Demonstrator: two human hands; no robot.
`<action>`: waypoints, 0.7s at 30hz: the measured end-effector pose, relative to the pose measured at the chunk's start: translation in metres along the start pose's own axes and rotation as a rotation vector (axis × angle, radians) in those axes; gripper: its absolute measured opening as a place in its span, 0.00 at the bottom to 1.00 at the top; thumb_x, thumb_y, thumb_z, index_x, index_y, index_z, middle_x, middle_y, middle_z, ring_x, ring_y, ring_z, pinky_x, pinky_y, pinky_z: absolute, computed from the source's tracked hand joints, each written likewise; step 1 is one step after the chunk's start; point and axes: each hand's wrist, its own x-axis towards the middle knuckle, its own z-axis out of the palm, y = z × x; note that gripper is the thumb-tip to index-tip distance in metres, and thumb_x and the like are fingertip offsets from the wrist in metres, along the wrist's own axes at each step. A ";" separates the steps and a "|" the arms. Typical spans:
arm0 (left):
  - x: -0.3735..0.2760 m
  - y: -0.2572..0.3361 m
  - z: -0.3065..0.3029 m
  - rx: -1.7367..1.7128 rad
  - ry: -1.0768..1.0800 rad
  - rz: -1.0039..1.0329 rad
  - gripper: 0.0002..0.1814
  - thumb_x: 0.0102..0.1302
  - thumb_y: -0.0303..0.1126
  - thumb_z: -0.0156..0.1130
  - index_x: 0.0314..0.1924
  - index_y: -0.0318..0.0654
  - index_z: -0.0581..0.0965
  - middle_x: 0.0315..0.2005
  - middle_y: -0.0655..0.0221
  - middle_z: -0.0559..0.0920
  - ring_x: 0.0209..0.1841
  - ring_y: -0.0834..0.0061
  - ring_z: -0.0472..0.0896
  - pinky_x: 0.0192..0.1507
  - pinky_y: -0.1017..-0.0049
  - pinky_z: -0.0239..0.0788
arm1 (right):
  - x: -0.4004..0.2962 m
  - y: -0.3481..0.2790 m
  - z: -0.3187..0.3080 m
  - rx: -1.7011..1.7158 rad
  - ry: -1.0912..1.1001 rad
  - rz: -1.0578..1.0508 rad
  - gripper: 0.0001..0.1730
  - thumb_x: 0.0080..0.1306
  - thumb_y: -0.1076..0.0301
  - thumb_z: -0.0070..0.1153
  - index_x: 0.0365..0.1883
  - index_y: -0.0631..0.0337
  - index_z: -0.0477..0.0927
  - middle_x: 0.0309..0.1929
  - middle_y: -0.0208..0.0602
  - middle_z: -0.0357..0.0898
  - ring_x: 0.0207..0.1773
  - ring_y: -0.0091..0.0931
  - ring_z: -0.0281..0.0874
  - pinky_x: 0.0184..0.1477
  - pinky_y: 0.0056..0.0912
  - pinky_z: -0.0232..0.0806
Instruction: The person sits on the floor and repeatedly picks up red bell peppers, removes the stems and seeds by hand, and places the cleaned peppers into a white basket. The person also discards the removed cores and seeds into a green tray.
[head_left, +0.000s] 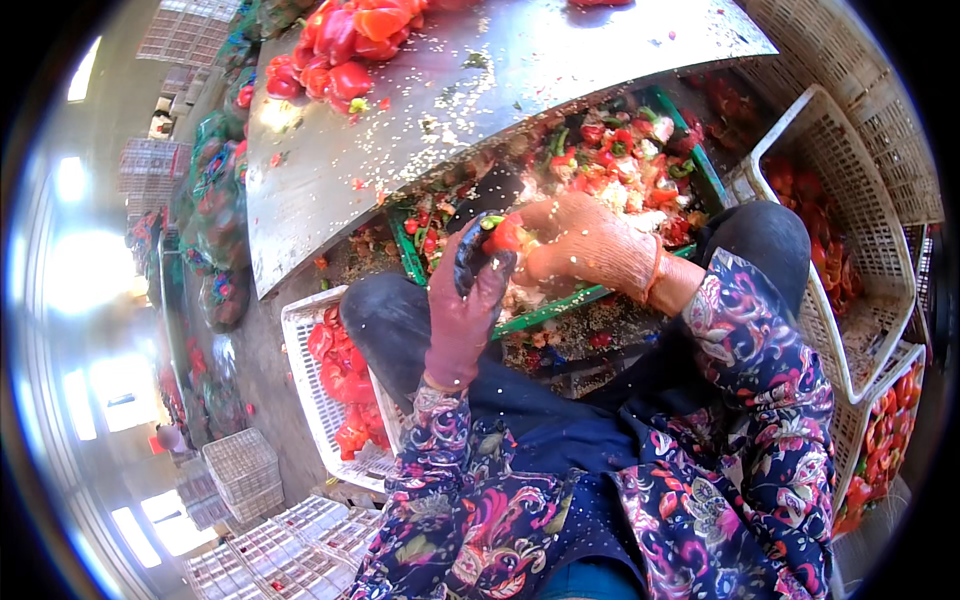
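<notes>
Both hands meet over a green-framed crate (546, 309) full of pepper cores, stems and seeds. A red bell pepper piece (508, 235) with a green stem sits between them. My left hand (466, 300), in a maroon glove with a dark coated palm, grips it from the left. From the other side, my right hand (592, 238), in an orange knitted glove, has its fingers curled against the piece. Whether the right hand also hides a small tool cannot be seen. Pale seeds are scattered in the air around the hands.
Ahead is a metal table (405, 142) strewn with seeds, bearing a heap of red peppers (349, 45). White plastic crates of red pepper pieces stand at left (300, 390) and right (900, 300). Filled net sacks (221, 202) line the left; stacked crates (244, 469) stand behind.
</notes>
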 end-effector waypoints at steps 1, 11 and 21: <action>0.002 -0.002 0.001 -0.012 -0.033 -0.049 0.23 0.70 0.36 0.62 0.59 0.30 0.72 0.44 0.64 0.81 0.45 0.78 0.80 0.48 0.77 0.73 | -0.001 0.000 0.000 -0.140 0.050 0.009 0.27 0.54 0.71 0.63 0.54 0.67 0.80 0.26 0.36 0.82 0.25 0.18 0.76 0.27 0.25 0.68; 0.001 -0.025 0.010 -0.050 0.094 -0.182 0.17 0.66 0.32 0.65 0.51 0.31 0.76 0.39 0.72 0.82 0.39 0.82 0.79 0.46 0.80 0.70 | 0.017 0.024 0.023 -1.032 0.482 -0.236 0.12 0.57 0.65 0.59 0.40 0.53 0.81 0.29 0.46 0.81 0.33 0.47 0.81 0.34 0.48 0.71; -0.052 0.023 -0.156 1.617 0.724 0.152 0.22 0.62 0.34 0.68 0.54 0.33 0.76 0.39 0.69 0.82 0.39 0.71 0.81 0.40 0.68 0.73 | 0.002 -0.015 -0.009 0.104 0.187 -0.034 0.17 0.60 0.68 0.65 0.46 0.65 0.81 0.24 0.26 0.79 0.21 0.15 0.72 0.21 0.21 0.62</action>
